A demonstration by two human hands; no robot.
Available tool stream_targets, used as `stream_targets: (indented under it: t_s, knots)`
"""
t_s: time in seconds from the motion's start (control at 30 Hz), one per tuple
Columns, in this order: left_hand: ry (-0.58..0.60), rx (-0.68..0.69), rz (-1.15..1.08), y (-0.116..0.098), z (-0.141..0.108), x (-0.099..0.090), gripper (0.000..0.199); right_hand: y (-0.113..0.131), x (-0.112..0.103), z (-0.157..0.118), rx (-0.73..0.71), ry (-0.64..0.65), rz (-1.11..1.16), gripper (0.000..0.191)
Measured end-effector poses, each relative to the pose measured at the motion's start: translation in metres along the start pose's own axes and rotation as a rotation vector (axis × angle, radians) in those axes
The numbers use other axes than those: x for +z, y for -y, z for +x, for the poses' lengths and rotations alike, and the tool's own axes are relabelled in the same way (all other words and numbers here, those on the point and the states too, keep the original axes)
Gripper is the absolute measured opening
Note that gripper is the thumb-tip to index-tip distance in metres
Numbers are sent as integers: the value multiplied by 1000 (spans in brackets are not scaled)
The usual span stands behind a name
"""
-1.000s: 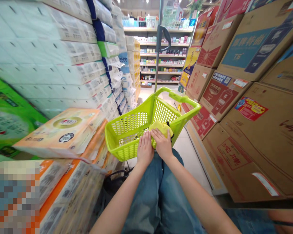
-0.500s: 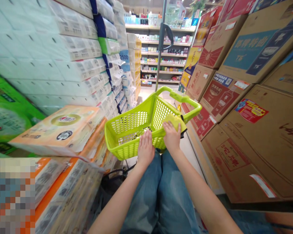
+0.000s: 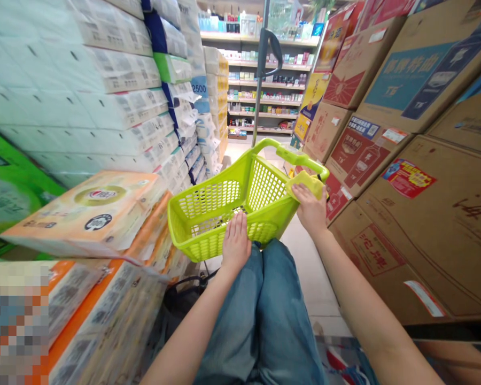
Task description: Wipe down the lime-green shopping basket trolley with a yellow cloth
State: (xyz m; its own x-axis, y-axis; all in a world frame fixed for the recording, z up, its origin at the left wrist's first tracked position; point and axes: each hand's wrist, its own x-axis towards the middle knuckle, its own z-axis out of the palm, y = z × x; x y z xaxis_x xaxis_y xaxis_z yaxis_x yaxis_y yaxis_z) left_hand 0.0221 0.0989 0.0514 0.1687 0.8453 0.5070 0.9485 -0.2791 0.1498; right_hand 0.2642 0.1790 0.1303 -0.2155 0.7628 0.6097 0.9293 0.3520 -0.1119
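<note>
A lime-green plastic shopping basket with perforated walls and a raised pull handle stands in front of my knees. My left hand rests on its near rim, fingers straight and together, the palm side hidden. On the basket's right end, below the handle, my right hand presses a yellow cloth against the rim. The fingers of that hand lie over the cloth. Inside, the basket shows only its slatted floor.
Stacked tissue packs rise on the left, with an orange tissue pack nearer me. Cardboard cartons line the right side. Ahead stands a grey pole with a dark handle, before shelves of small goods.
My right hand has slid the yellow cloth rightward along the rim toward the handle end. My left hand stays on the near rim. The view has shifted slightly.
</note>
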Motion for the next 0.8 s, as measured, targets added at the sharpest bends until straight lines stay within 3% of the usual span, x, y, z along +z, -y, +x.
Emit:
stream_targets:
  t_s: [0.1, 0.3, 0.37, 0.43, 0.5, 0.67, 0.73, 0.8]
  knots:
    - [3, -22, -4, -2, 0, 0, 81, 14, 8, -4, 63, -26, 6, 62]
    - [13, -24, 1, -3, 1, -1, 79, 108, 41, -42, -25, 72, 144, 64]
    - [13, -22, 13, -2, 1, -1, 78, 124, 44, -48, -94, 113, 179, 62]
    - [10, -12, 18, 0, 0, -1, 78, 119, 40, -46, -160, 144, 184, 62]
    - [6, -3, 12, 1, 0, -1, 79, 95, 29, -35, -180, 152, 152, 62]
    - [-15, 9, -11, 1, 0, 0, 82, 10, -2, 0, 45, 36, 21, 63]
    - [-18, 7, -16, 0, 1, 0, 83, -3, -3, 7, 132, -17, 3, 63]
    - [-20, -2, -20, -1, 1, 0, 83, 8, 5, 5, 184, -51, 7, 63]
